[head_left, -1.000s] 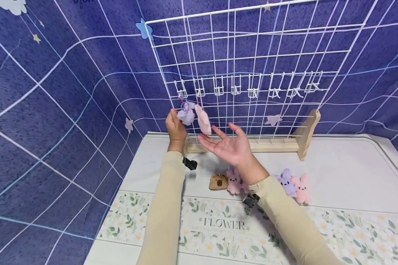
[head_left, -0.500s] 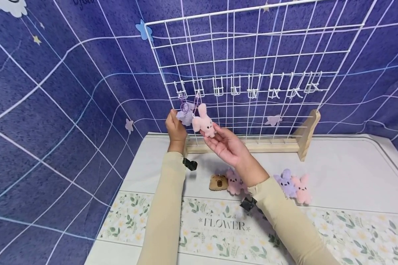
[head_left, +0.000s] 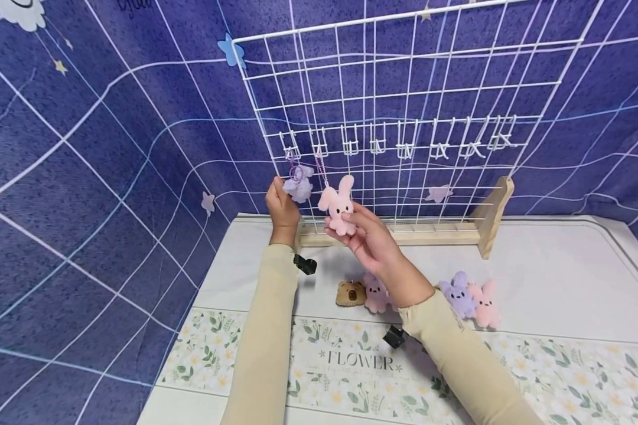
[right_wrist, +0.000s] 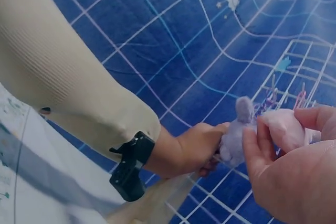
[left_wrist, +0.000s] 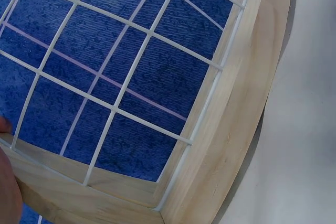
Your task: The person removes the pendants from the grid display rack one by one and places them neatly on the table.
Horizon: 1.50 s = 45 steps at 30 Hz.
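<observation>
A pink bunny plush keychain faces me, its bead chain running up to the second hook from the left. My right hand pinches its lower body between thumb and fingers; the right wrist view shows the pink plush from behind. At the rack's left end, my left hand grips the wooden upright of the stand. Part of that hand shows at the edge of the left wrist view, against the wood. Beside it a lavender plush keychain hangs from the first hook.
A white wire grid rack stands on a wooden base, with several hooks in a row. On the table lie a brown bear plush, a mauve bunny, a lavender bunny and a pink bunny.
My right hand, open under the side-turned pink bunny, has taken hold of it, turned its face toward me and drawn it slightly right and down. My left hand has stayed put.
</observation>
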Tool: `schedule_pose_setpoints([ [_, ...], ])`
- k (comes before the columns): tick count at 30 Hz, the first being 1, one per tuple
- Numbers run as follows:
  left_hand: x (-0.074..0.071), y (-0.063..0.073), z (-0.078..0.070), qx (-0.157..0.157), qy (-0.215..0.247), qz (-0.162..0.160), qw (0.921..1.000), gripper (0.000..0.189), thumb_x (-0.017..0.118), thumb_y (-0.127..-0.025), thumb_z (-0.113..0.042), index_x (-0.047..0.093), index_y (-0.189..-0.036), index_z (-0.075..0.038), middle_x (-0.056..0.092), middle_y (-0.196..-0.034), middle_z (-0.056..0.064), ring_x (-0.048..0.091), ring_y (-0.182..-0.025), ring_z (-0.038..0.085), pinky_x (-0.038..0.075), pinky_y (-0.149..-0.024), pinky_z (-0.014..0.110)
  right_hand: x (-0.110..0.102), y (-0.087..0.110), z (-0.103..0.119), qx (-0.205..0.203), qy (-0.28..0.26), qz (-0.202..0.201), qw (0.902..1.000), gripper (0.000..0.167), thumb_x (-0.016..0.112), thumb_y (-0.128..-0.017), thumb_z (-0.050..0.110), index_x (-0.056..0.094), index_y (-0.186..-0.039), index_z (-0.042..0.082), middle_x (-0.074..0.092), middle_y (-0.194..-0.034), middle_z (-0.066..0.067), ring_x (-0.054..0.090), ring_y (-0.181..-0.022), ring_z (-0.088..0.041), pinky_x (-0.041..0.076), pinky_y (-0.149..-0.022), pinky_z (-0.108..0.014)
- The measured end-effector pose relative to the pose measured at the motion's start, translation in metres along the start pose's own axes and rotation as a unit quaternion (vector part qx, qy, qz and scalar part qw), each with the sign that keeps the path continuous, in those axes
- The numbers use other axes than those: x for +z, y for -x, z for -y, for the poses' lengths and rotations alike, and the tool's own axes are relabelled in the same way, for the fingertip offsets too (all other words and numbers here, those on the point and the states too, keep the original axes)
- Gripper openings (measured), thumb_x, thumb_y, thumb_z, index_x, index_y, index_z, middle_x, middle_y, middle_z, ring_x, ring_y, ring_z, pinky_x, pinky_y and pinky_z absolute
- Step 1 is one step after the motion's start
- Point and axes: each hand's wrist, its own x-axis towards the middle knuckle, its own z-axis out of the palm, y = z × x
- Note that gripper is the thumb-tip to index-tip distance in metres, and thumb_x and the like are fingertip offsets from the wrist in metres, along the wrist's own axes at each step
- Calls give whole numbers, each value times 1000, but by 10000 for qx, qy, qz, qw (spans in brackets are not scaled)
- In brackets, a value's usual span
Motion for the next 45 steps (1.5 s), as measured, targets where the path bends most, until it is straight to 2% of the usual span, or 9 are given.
schedule_pose_setpoints([
  [7,-3,0,2,33,-138,123,9998,42,38,-112,-8,52,-72,-6,45,-69,-11,44,-66,4,37,-67,19,12,8,5,-112,678,194,9974,36,49,-102,-3,52,-138,2,64,-126,-10,79,-100,-21,61,-100,-38],
  [11,-5,1,3,17,-307,239,9992,42,37,-112,-11,56,-76,0,48,-71,-10,46,-67,3,39,-68,18,18,13,8,-163,957,203,9951,44,50,-102,-3,48,-146,-2,66,-125,-9,79,-100,-20,61,-99,-39],
  [16,-6,0,3,31,-322,302,9990,42,37,-113,-12,54,-75,-7,48,-71,-8,46,-67,3,39,-68,19,26,18,12,-260,1163,216,9926,49,52,-103,-3,44,-151,-4,65,-127,-11,80,-101,-20,61,-99,-40],
  [20,-6,-1,4,-81,-287,291,9991,41,37,-113,-13,54,-75,-12,47,-72,-10,46,-68,3,40,-68,19,32,24,15,-281,1421,41,9894,40,55,-101,-3,53,-140,2,69,-116,-4,78,-97,-14,63,-92,-34],
  [25,-5,-1,4,-155,-257,249,9992,41,38,-113,-13,54,-75,-10,48,-72,-9,47,-68,5,40,-68,20,36,30,18,-276,1807,-151,9830,33,58,-97,-3,55,-128,9,68,-102,6,67,-92,-7,59,-82,-22],
  [34,-6,-1,3,-211,-296,255,9990,40,37,-113,-13,52,-76,-12,46,-71,-9,46,-67,5,39,-68,19,37,33,17,-407,2066,-170,9774,47,58,-95,-5,48,-140,-2,68,-104,6,65,-96,-7,56,-84,-21],
  [38,-5,-1,3,-257,-287,239,9990,40,38,-112,-13,51,-75,-12,46,-71,-9,45,-67,6,38,-68,20,36,33,16,-445,2211,-164,9741,53,60,-94,-6,46,-144,1,64,-97,7,62,-92,-8,56,-82,-22],
  [43,-6,-1,4,-186,-300,279,9990,40,36,-113,-14,53,-76,-12,47,-71,-11,46,-67,2,40,-68,19,29,31,11,-605,2680,-37,9615,57,61,-92,-9,45,-145,5,53,-84,7,55,-82,-8,54,-78,-23],
  [45,-7,-1,3,-173,-259,296,9991,40,36,-113,-14,54,-76,-11,48,-71,-11,46,-67,2,40,-68,19,27,31,9,-707,2871,20,9553,68,61,-91,-11,42,-153,10,51,-83,6,53,-77,-7,53,-76,-21],
])
